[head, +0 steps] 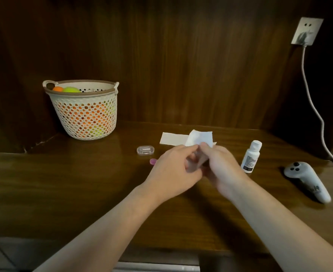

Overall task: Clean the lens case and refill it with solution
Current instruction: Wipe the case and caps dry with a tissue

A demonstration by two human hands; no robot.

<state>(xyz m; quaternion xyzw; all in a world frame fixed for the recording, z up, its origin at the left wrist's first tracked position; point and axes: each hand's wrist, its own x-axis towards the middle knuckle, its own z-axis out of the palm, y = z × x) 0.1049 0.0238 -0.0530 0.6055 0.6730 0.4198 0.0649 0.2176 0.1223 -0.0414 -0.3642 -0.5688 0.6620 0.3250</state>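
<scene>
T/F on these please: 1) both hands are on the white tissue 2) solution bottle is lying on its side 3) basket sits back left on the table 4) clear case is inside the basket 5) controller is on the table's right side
1) True: the left hand and right hand both hold the white tissue.
2) False: the solution bottle stands upright, cap on.
3) True: the basket sits back left on the table.
4) False: the clear case lies on the table, apart from the basket.
5) True: the controller lies right of the bottle.
</scene>
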